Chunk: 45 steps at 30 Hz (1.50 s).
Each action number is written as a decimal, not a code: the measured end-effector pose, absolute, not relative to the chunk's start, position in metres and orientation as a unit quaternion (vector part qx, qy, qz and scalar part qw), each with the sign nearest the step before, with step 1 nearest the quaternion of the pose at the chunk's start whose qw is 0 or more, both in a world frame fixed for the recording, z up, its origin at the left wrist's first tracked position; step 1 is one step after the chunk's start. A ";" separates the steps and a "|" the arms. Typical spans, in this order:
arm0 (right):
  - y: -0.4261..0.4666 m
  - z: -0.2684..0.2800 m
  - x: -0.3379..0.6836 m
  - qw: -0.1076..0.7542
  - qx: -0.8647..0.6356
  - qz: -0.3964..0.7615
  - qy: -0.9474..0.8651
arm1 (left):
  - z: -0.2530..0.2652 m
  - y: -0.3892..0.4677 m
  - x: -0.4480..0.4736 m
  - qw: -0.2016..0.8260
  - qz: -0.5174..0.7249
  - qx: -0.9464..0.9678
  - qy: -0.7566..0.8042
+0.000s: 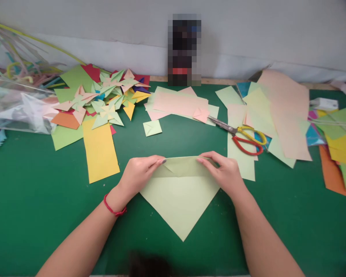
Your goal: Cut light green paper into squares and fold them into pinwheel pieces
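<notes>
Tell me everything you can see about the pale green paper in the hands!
The pale green sheet looks like thin, plain paper. A shaded strip runs along its straight far edge, with a short slanting crease towards the left. The rest narrows to a point facing the person. It is spread over the green table, and the left hand and right hand pinch it near the ends of that edge.

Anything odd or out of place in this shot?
Yes: a blocky, pixelated patch at the back centre, hiding whatever is there. Nothing looks spilled; the left hand and right hand pinch the folded pale green paper, which shows no visible tear.
</notes>
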State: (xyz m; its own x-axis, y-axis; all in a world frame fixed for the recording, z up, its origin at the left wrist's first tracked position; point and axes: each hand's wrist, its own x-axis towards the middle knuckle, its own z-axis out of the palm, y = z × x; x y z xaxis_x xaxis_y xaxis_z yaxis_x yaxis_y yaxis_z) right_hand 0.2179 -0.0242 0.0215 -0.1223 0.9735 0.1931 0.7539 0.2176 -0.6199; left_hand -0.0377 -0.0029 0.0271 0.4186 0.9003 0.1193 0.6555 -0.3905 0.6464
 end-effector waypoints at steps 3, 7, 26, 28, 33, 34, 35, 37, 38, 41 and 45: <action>-0.023 0.020 0.218 0.288 -0.602 0.172 -0.725 | 0.028 0.000 -0.039 0.266 0.235 0.790 0.500; -0.023 0.019 0.218 0.290 -0.620 0.144 -0.715 | 0.028 0.002 -0.040 0.294 0.219 0.793 0.487; -0.020 0.020 0.217 0.347 -0.580 0.038 -0.736 | 0.009 0.020 -0.043 0.213 0.300 0.745 0.556; -0.021 0.018 0.215 0.318 -0.550 0.044 -0.771 | 0.006 0.027 -0.040 0.191 0.302 0.751 0.555; -0.020 0.012 0.211 0.222 -0.515 0.070 -0.825 | 0.010 0.036 -0.031 0.058 0.326 0.762 0.557; -0.020 0.011 0.211 0.208 -0.515 0.075 -0.828 | 0.011 0.035 -0.029 0.035 0.328 0.769 0.547; -0.019 0.010 0.211 0.197 -0.515 0.079 -0.831 | 0.012 0.034 -0.026 0.022 0.323 0.785 0.528; -0.019 0.007 0.213 0.181 -0.514 0.087 -0.834 | 0.014 0.034 -0.021 0.024 0.284 0.835 0.471; -0.018 0.006 0.213 0.176 -0.514 0.091 -0.835 | 0.014 0.034 -0.019 0.032 0.255 0.861 0.439; -0.016 0.002 0.216 0.169 -0.515 0.105 -0.834 | 0.012 0.039 -0.014 0.063 0.162 0.916 0.361; -0.014 -0.002 0.217 0.169 -0.524 0.119 -0.826 | 0.008 0.045 -0.010 0.088 0.074 0.942 0.316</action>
State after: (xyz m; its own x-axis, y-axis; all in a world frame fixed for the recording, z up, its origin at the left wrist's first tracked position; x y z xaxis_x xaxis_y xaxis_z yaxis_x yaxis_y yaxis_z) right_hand 0.2170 -0.0141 -0.0017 -0.3943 0.9060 0.1540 0.8258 0.4228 -0.3732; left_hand -0.0103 0.0452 0.0081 0.7898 0.6076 0.0839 0.5817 -0.7854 0.2116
